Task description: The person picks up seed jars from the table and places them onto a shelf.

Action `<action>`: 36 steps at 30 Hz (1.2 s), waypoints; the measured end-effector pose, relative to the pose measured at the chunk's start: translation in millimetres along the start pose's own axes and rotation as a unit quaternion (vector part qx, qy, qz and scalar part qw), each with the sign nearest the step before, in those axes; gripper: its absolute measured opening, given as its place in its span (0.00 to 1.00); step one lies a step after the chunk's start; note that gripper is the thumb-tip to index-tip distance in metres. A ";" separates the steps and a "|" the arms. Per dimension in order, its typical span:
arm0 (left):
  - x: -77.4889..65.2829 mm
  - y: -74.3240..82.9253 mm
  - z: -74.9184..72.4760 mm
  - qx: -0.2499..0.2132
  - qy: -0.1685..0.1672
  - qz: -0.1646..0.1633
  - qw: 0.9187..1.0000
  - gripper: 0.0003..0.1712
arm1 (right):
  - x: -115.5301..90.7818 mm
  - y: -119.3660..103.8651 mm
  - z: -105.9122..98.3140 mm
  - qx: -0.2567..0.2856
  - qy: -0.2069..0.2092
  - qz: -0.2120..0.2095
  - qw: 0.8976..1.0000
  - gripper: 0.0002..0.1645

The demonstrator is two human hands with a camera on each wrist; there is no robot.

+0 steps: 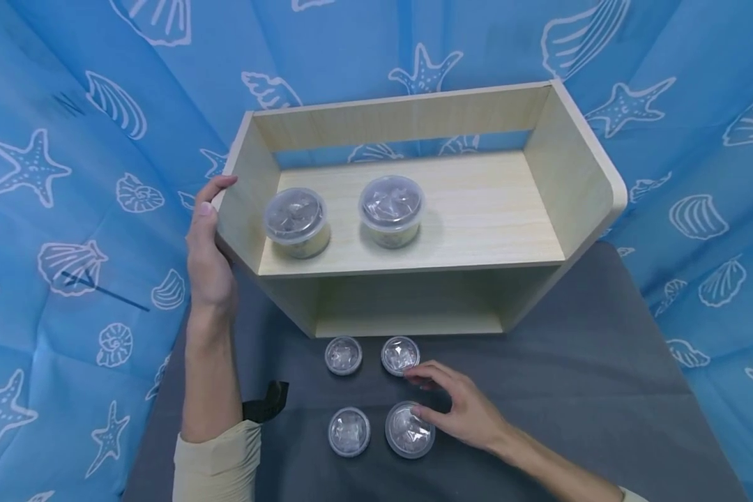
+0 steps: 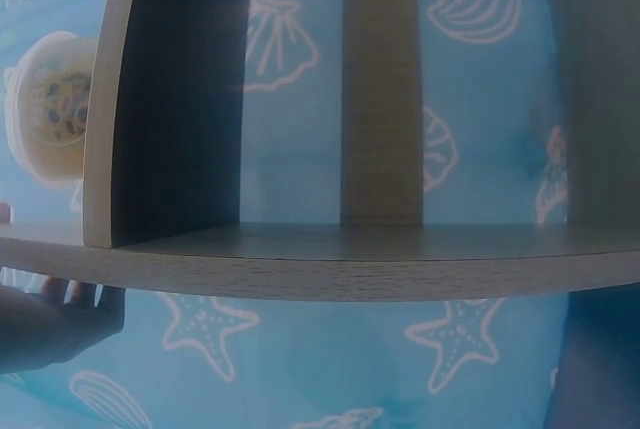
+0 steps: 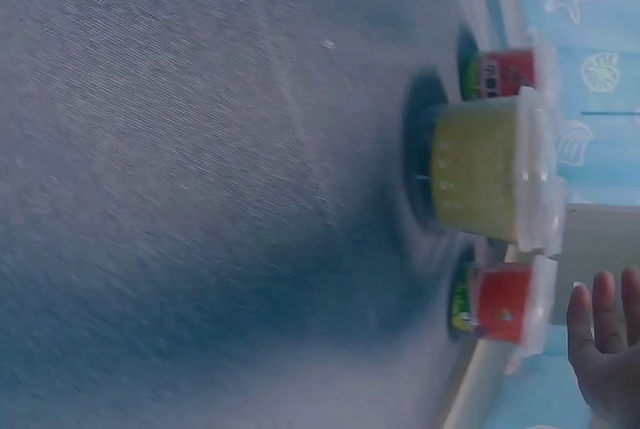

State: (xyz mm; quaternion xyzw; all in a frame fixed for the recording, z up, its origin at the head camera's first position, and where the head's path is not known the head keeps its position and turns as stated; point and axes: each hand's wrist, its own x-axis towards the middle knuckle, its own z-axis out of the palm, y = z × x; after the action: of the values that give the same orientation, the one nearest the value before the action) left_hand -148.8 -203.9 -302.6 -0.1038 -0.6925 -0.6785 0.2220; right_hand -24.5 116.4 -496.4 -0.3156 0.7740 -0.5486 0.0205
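My left hand [image 1: 212, 258] grips the left side panel of a pale wooden two-tier shelf [image 1: 477, 209]. In the left wrist view, the fingers [image 2: 105, 301] lie along that panel's outer face. My right hand [image 1: 461, 408] reaches over the table with loosely bent fingers and nothing held. Its fingertips overlap the edge of a small lidded tub [image 1: 400, 354], and the thumb overlaps the lid of a larger tub [image 1: 410, 431]. From the right wrist, the larger tub [image 3: 475, 164] looks yellow, with red tubs [image 3: 505, 301] beside it.
On the upper shelf board stand two clear-lidded tubs, one at left [image 1: 298, 223] and one near the middle [image 1: 392, 209]. Two more tubs, one behind [image 1: 343, 355] and one in front [image 1: 348, 432], sit on the grey tablecloth [image 1: 571, 404]. A blue curtain [image 1: 69, 174] hangs around the table.
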 end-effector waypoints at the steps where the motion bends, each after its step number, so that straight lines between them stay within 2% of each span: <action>1: -0.1 -0.1 -0.2 0.001 0.000 0.000 1.000 0.27 | -1.3 1.2 1.4 0.002 0.000 0.004 1.000 0.31; 7: -0.2 -0.2 -0.9 -0.001 0.000 0.001 1.000 0.26 | -8.8 8.4 7.5 -0.004 -0.001 0.013 1.000 0.33; 16: 0.2 -0.4 0.1 -0.002 0.000 0.004 1.000 0.26 | -21.1 17.6 16.5 -0.052 -0.019 0.005 0.998 0.37; 25: 0.1 -0.9 0.6 0.000 0.002 0.005 1.000 0.27 | -30.4 23.3 23.3 -0.051 -0.040 0.026 0.998 0.36; 32: 0.0 -0.9 0.6 -0.003 0.003 0.007 1.000 0.27 | -35.8 25.5 26.8 -0.085 -0.050 0.003 0.995 0.37; 36: 0.2 -1.1 0.5 -0.008 0.004 0.008 1.000 0.27 | -38.9 26.8 28.0 -0.098 -0.060 0.003 0.993 0.38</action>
State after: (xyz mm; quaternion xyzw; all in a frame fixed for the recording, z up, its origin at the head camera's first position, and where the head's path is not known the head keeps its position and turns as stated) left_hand -149.5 -203.5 -303.5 -0.1086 -0.6854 -0.6826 0.2290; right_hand 4.6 118.3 -542.8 -0.3458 0.8225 -0.4499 0.0374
